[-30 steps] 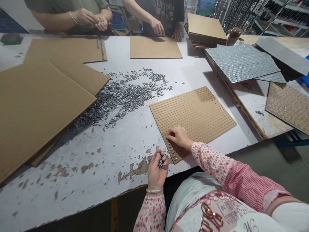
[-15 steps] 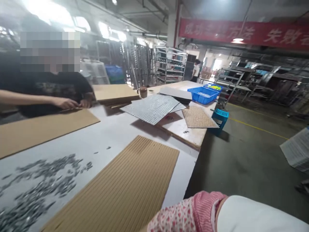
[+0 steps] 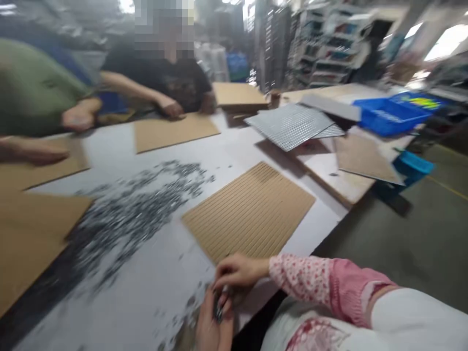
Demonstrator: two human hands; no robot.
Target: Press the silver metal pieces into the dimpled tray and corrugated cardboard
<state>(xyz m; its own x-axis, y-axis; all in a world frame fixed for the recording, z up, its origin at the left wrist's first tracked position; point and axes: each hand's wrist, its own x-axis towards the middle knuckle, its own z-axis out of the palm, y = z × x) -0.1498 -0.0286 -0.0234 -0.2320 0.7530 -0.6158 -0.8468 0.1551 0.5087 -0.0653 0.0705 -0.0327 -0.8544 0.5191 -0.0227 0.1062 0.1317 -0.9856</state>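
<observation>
My left hand (image 3: 214, 321) is at the bottom, its fingers curled around a few small dark metal pieces (image 3: 219, 309). Just above it, my right hand (image 3: 237, 272) reaches in from the right with fingers bent and pinched over the left fingertips; whatever they grip is too small and blurred to tell. A brown board with parallel grooves (image 3: 252, 214) lies flat on the white tabletop, its near edge beside my right hand. To its left spreads a large heap of small grey metal pieces (image 3: 135, 209).
Co-workers' hands (image 3: 170, 106) rest over other brown boards (image 3: 171, 131) across the table. Grey ribbed panels (image 3: 292, 124) and a tan panel (image 3: 365, 158) lie at the back right, near a blue crate (image 3: 387, 117). A blue stool (image 3: 417, 165) stands beyond the table edge (image 3: 329, 236).
The view has swung left and down. Both my hands now show, together at the table's near edge; before, only my right sleeve was visible. A second co-worker has come into view.
</observation>
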